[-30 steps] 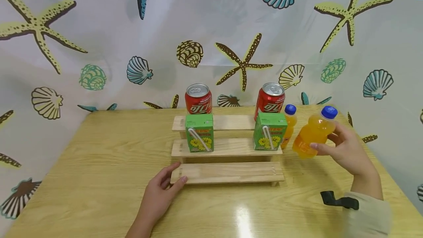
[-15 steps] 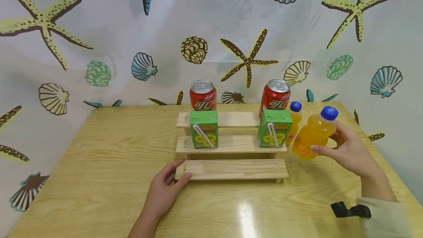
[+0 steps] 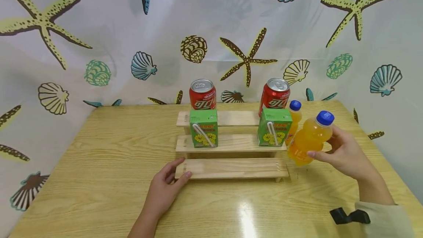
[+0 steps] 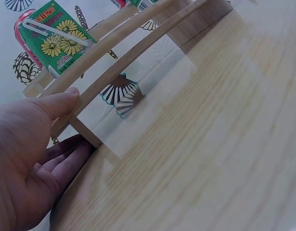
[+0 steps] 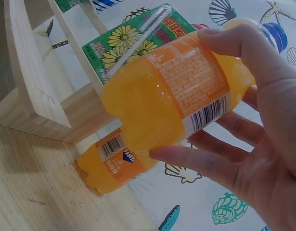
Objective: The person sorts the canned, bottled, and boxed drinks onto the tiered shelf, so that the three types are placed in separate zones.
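Note:
My right hand (image 3: 347,157) holds an orange soda bottle (image 3: 308,140) with a blue cap, tilted and raised off the table. In the right wrist view the thumb and fingers wrap round this bottle (image 5: 172,91). A second orange soda bottle (image 3: 294,120) stands behind it, beside the right end of a three-step wooden rack (image 3: 231,168). My left hand (image 3: 165,188) grips the left end of the rack's lowest step. The left wrist view shows the thumb on the step's edge and the fingers (image 4: 73,161) beside the end leg.
Two green juice boxes with straws, one left (image 3: 203,127) and one right (image 3: 275,127), stand on the middle step. Two red soda cans, left (image 3: 202,94) and right (image 3: 275,94), are on the top step. A patterned cloth (image 3: 158,28) hangs behind the table (image 3: 109,179).
The held bottle has come slightly down and left, nearer the rack's right end. My left hand keeps its grip on the rack. The head view has shifted a little.

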A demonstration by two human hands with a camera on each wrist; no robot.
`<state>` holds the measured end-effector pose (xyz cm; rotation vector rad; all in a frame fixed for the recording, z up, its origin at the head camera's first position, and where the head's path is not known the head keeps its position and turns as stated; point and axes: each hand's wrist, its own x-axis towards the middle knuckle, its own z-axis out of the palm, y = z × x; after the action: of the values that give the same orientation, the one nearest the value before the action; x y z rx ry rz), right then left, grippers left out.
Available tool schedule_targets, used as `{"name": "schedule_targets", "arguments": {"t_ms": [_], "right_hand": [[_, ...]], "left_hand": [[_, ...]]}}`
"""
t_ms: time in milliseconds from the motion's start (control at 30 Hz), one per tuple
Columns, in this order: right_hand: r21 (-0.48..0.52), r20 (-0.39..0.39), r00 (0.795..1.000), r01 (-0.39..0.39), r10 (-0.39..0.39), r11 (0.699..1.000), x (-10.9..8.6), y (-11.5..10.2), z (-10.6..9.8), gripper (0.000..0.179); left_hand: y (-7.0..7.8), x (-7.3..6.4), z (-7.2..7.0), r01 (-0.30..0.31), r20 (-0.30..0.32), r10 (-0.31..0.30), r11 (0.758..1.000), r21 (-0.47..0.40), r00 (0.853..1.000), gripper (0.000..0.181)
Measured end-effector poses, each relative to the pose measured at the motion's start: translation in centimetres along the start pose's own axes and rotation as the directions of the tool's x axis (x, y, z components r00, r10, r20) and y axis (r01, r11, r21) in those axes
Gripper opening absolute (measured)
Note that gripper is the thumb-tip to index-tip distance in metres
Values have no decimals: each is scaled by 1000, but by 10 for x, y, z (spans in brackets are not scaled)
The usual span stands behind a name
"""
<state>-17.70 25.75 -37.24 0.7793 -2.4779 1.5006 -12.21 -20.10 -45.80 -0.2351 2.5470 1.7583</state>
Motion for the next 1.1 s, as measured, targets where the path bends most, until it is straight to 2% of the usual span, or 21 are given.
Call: {"name": "schedule_targets", "arguments": {"t_ms": [233,400,600,833,1100], "right_hand": [[44,25,1000,15,-16,999,-2,-3,5,71],[54,32,999,15,-17,998,-3,-5,9,71],[55,32,999,-21,19,998,-4,-7,17,69],[100,62,998,5,-12,995,-3,-10,25,67],[106,72,997,-13,6,994,-1,-13,32,67]], "left_hand": [[-1,0,1,-11,16,12,999,-32,1000,62],[0,1,0,-4,17,5,1000,-28,1000,61],[-1,2,0,1,21,0,1000,-30,1000,61],[-2,2,0,3,13,-2,1000,-10,1000,62],[-2,2,0,-8,19,9,1000,-15,1000,63]]}}
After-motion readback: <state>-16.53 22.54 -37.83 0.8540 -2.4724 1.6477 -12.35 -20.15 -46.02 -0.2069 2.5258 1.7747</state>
